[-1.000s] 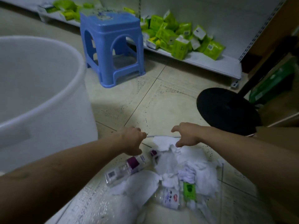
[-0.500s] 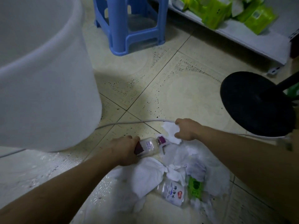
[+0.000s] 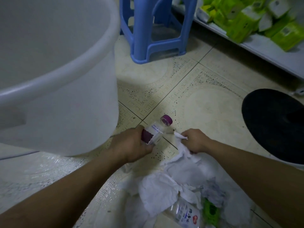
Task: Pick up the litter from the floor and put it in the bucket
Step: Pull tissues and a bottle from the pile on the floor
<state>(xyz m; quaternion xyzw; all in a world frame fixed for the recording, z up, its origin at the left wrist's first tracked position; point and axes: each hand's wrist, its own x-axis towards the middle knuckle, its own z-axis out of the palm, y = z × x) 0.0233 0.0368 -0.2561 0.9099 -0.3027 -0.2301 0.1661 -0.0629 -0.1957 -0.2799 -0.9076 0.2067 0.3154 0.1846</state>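
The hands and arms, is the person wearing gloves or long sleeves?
No. The left hand and right hand are bare: no gloves, rings or watch show. The left forearm and right forearm are bare too, with no sleeve in view.

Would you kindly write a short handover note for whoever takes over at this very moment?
Left hand grips the purple-capped bottle. Right hand grips a tissue, whose tail trails to the pile.
Bucket stands close on the left; no litter shows in it.
Done: both grabs.
Left: drop both in, then clear the pile, second bottle and green packet from the floor.
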